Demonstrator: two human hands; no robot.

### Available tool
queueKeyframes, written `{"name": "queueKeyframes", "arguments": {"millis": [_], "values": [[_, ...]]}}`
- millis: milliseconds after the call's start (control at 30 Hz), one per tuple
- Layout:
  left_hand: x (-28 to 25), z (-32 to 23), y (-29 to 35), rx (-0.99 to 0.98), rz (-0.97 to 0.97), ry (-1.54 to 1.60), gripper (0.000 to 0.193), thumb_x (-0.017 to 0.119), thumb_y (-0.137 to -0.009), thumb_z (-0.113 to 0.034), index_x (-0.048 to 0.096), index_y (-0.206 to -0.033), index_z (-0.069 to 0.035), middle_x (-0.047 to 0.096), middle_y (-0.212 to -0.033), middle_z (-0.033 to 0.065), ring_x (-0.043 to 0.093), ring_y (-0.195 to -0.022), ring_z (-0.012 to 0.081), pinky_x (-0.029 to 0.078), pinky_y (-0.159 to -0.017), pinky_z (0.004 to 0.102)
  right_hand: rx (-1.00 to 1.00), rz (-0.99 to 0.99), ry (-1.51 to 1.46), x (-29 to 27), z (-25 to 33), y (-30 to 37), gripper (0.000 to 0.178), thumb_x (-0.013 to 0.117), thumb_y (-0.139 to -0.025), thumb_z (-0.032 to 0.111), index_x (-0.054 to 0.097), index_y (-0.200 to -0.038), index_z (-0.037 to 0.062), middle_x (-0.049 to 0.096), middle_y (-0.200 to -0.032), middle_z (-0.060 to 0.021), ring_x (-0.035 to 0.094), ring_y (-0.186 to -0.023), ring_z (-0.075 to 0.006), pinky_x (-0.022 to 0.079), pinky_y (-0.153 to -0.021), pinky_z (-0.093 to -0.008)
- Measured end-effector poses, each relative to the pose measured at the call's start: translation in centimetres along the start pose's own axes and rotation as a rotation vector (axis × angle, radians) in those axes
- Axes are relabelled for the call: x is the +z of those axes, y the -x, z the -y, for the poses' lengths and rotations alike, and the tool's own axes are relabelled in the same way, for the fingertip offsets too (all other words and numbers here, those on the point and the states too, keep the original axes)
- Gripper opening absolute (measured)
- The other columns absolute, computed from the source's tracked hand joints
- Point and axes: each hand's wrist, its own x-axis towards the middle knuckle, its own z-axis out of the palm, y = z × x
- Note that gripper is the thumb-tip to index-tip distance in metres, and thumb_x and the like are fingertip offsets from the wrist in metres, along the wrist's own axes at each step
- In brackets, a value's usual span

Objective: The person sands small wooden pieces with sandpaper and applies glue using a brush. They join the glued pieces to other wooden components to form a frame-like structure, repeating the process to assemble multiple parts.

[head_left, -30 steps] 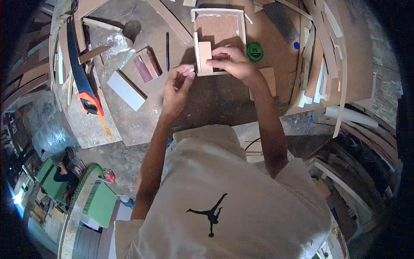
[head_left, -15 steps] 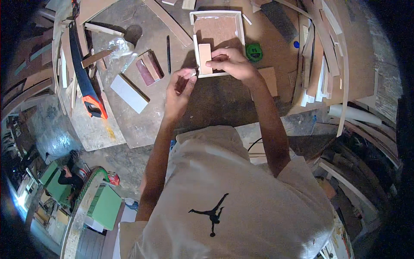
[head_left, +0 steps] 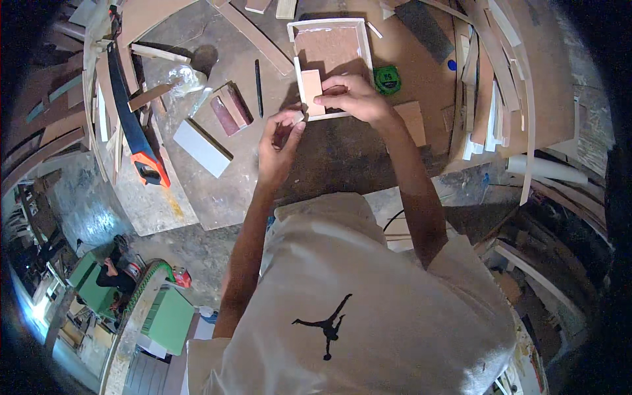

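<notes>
A shallow wooden tray (head_left: 327, 24) with pale side strips and a reddish-brown bottom lies at the far middle of the table. My right hand (head_left: 359, 99) reaches over its near right part, thumb and fingers closed on a light wooden block (head_left: 311, 92). That block lies along the inside of the tray's left strip (head_left: 299, 76). At the near left corner my left hand (head_left: 280, 141) pinches a small pale piece (head_left: 299, 117) between thumb and fingers. Whether this piece is loose or belongs to the tray's edge, I cannot tell.
A green tape measure (head_left: 387, 79) sits right of the tray. Leftward lie a black pencil-like stick (head_left: 259, 89), a reddish sanding block (head_left: 230, 109), a white-faced block (head_left: 203, 148), a clear plastic bag (head_left: 186, 79) and an orange-handled handsaw (head_left: 150, 170). Wood strips (head_left: 490, 99) crowd the right.
The whole view has shifted slightly. My left hand has moved a little closer to the tray's near left corner, still pinching. The right hand keeps its hold on the wooden block.
</notes>
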Motion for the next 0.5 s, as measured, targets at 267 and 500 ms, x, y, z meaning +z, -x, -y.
{"name": "queueKeyframes", "arguments": {"millis": [267, 500], "values": [[-0.1, -0.1, -0.1, -0.003, 0.040, 0.013, 0.024, 0.062, -0.095, -0.006, 0.055, -0.118, -0.003, 0.061, -0.121, 0.0079, 0.058, -0.111, 0.0138, 0.044, -0.097, 0.0281, -0.011, -0.007, -0.007, 0.2, 0.9, 0.3, 0.029, 0.076, -0.083, 0.020, 0.068, -0.099, -0.0034, 0.071, -0.092, -0.0082, 0.063, -0.085, -0.0130, 0.050, -0.077, -0.0281], [-0.9, 0.4, 0.0, -0.012, 0.015, -0.017, 0.026, 0.058, -0.098, -0.010, 0.054, -0.122, -0.004, 0.062, -0.120, 0.0084, 0.057, -0.112, 0.0139, 0.044, -0.095, 0.0284, 0.074, 0.060, 0.121, -0.3, 1.9, 0.4, 0.032, 0.074, -0.086, 0.022, 0.067, -0.105, -0.0021, 0.070, -0.098, -0.0081, 0.063, -0.092, -0.0140, 0.049, -0.082, -0.0277]]}}
